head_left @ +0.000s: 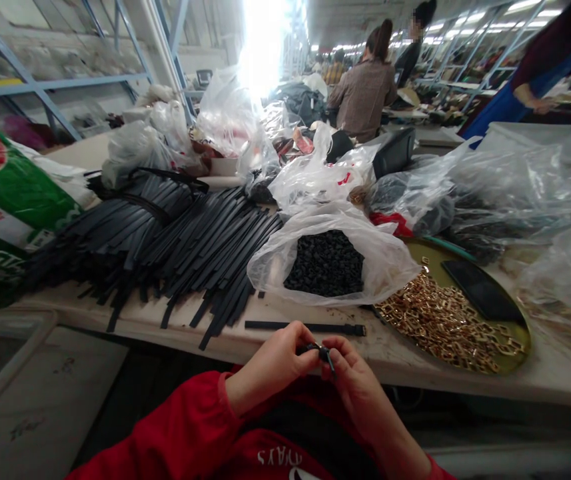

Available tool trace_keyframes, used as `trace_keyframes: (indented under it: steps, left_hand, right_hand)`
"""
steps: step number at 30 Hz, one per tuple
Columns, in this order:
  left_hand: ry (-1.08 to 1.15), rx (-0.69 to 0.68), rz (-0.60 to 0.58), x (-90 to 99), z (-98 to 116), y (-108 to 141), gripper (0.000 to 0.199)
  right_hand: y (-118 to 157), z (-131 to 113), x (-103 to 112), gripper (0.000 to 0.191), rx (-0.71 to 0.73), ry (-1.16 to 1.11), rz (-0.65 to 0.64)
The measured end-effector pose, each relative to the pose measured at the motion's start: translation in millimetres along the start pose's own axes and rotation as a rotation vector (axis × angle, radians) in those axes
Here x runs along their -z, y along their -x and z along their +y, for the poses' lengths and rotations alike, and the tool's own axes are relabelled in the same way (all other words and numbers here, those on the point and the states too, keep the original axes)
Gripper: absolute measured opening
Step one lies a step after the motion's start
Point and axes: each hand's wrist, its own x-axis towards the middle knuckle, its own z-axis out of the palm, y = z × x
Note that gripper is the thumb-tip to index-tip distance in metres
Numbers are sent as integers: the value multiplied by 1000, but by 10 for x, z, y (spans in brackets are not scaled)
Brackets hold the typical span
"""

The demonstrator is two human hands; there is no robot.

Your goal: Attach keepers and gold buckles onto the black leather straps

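Observation:
My left hand (279,360) and my right hand (355,380) meet at the table's front edge, fingers pinched on a small dark piece, apparently the end of a black strap (324,353). A bright glint of metal shows at its top; most of it is hidden by my fingers. Just beyond them a single black strap with a buckle (305,327) lies flat. Farther off, an open plastic bag (265,270) holds many small black loops (322,263). To the right, gold buckles (435,320) are heaped on a round yellowish tray (518,327).
Bundled black straps (215,247) cover the table's left part, beside a green printed bag (20,207). A black phone (485,290) lies on the tray. Clear plastic bags (515,173) crowd the back and right. Co-workers, one seated in a brown top (365,100), are beyond.

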Motion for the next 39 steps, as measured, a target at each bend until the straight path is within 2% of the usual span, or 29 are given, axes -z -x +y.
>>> trace_keyframes:
  steps: [4, 9, 15, 19, 23, 29, 31, 35, 39]
  left_hand:
    - [-22, -4, -47, 17, 41, 53, 21]
    - [-44, 8, -83, 20, 69, 135, 21]
    - [-80, -8, -159, 62, 157, 242, 18]
    - [-39, -30, -196, 80, 171, 294, 17]
    - [41, 12, -153, 79, 138, 324, 14]
    - [451, 224, -262, 36, 82, 305, 17]
    - [506, 229, -286, 24, 56, 291, 20]
    - [465, 224, -315, 4, 6, 276, 24]
    - [474, 273, -327, -22, -19, 290, 23]
  right_hand:
    - [41, -59, -6, 27, -135, -113, -150]
    - [125, -155, -53, 31, -289, -137, -224]
    - [195, -76, -46, 37, -305, -65, -242]
    - [222, -1, -30, 43, -250, -122, -254]
    - [221, 3, -34, 41, -126, -149, -132]
    - [123, 38, 43, 29, 189, 346, 164]
    - [117, 46, 80, 26, 212, 470, 132]
    - [183, 34, 113, 19, 183, 650, -66]
    - [262, 51, 123, 16, 228, 763, -133]
